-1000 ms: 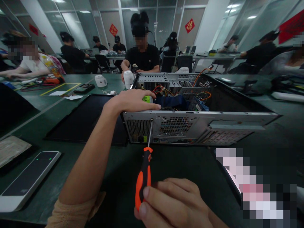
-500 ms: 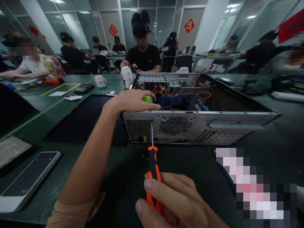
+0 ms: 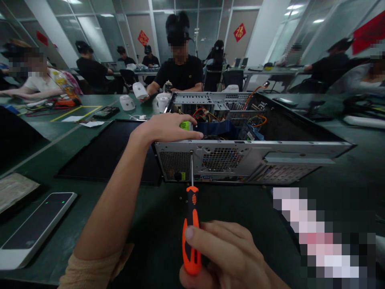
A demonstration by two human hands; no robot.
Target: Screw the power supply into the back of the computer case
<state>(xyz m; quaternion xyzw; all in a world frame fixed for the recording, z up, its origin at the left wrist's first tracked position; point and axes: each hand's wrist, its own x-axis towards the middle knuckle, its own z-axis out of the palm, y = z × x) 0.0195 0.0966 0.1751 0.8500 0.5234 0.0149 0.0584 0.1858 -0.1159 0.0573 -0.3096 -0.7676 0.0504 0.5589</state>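
An open computer case [image 3: 246, 158] lies on its side on the green table, its grey rear panel facing me and wires showing inside. My left hand [image 3: 168, 127] rests on the case's top left corner, fingers curved over the edge, pressing on it. My right hand [image 3: 224, 255] is closed round the orange-and-black handle of a screwdriver [image 3: 190, 224]. The metal shaft runs up to the rear panel, with its tip at a screw near the top edge, just below my left hand.
A black side panel [image 3: 111, 150] lies flat left of the case. A white phone [image 3: 34, 228] and a flat package [image 3: 15, 190] lie at the near left. A blurred patch covers the near right. Several people sit across the table and beyond.
My right hand has shifted on the screwdriver handle, which now stands straighter. The left hand has stayed on the case. The person opposite moved a white object to the left.
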